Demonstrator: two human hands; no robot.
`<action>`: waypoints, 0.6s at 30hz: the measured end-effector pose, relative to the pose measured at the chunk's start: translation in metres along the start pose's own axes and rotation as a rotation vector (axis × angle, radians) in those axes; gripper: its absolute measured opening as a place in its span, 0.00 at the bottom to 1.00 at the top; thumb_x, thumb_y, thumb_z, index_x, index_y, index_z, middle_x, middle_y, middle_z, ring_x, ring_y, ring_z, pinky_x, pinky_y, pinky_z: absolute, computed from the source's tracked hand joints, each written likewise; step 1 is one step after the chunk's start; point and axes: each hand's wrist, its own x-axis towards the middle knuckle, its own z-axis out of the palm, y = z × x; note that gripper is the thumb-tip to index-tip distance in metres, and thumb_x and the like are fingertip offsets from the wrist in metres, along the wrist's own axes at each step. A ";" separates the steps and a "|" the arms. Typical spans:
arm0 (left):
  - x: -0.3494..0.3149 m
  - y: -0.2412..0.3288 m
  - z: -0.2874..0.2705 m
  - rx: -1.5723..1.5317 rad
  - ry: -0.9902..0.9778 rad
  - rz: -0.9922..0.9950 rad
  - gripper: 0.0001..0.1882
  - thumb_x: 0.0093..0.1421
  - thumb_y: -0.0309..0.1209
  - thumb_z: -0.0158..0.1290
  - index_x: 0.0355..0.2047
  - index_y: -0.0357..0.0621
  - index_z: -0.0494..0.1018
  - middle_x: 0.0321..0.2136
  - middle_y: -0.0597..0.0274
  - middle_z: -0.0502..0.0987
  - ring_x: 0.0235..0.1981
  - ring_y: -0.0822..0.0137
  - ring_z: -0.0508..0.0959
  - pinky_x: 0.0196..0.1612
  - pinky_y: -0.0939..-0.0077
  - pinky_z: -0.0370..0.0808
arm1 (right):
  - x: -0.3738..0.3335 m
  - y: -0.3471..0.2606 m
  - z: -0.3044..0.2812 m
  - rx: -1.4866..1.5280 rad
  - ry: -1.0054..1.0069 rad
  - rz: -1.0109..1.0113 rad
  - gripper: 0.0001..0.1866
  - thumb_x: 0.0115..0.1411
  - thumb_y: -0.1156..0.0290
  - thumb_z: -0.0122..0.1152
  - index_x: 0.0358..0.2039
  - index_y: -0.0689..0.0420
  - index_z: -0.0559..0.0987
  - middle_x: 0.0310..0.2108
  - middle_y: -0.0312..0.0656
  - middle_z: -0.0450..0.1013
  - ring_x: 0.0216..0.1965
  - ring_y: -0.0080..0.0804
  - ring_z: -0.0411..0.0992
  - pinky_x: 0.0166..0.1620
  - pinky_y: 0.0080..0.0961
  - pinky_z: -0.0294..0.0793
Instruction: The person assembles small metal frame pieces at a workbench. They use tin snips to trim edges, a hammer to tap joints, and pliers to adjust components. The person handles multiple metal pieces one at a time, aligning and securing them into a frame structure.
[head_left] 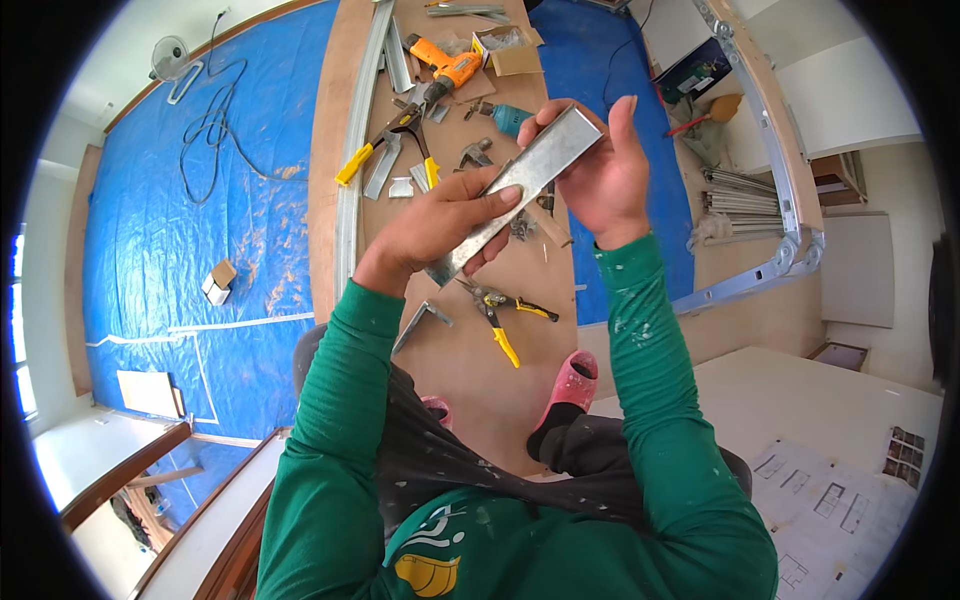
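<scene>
A short piece of galvanized metal channel (520, 190) is held slantwise above the board. My left hand (440, 225) is closed around its lower half, thumb pressed on the flat face and fingertips showing past the far edge. Behind the upper end, my right hand (610, 185) cradles the piece with bent fingers, its thumb raised clear of the metal. Yellow-handled tin snips (495, 305) lie spread just below my hands. A second yellow-handled cutter (405, 125), a hammer (476, 153) and a teal power tool (508, 118) lie beyond them.
An orange cordless drill (455, 72), an open cardboard box (515, 52) and metal offcuts (383, 165) clutter the board's far part. A long metal profile (350, 200) runs along its left. Blue sheeting (140, 250) covers the floor; a ladder (770, 130) is at right.
</scene>
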 end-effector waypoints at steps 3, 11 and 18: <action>0.002 -0.001 0.002 -0.035 -0.035 -0.011 0.15 0.77 0.43 0.48 0.42 0.43 0.71 0.18 0.64 0.74 0.13 0.74 0.71 0.17 0.78 0.68 | 0.008 0.009 0.002 -0.008 0.061 -0.078 0.37 0.72 0.31 0.44 0.34 0.57 0.78 0.31 0.46 0.78 0.36 0.38 0.75 0.45 0.35 0.75; 0.009 -0.001 0.010 0.091 0.063 0.018 0.17 0.78 0.42 0.47 0.49 0.39 0.73 0.18 0.66 0.74 0.14 0.74 0.72 0.17 0.77 0.69 | 0.017 0.007 0.009 0.469 -0.136 -0.020 0.30 0.71 0.35 0.52 0.29 0.52 0.72 0.24 0.34 0.65 0.27 0.28 0.63 0.45 0.34 0.66; 0.009 -0.004 0.013 0.092 -0.021 0.023 0.16 0.78 0.42 0.47 0.45 0.40 0.72 0.18 0.67 0.73 0.13 0.75 0.72 0.17 0.77 0.68 | 0.005 -0.008 0.023 0.377 0.068 -0.008 0.31 0.71 0.34 0.51 0.27 0.51 0.72 0.21 0.30 0.63 0.24 0.24 0.61 0.40 0.33 0.66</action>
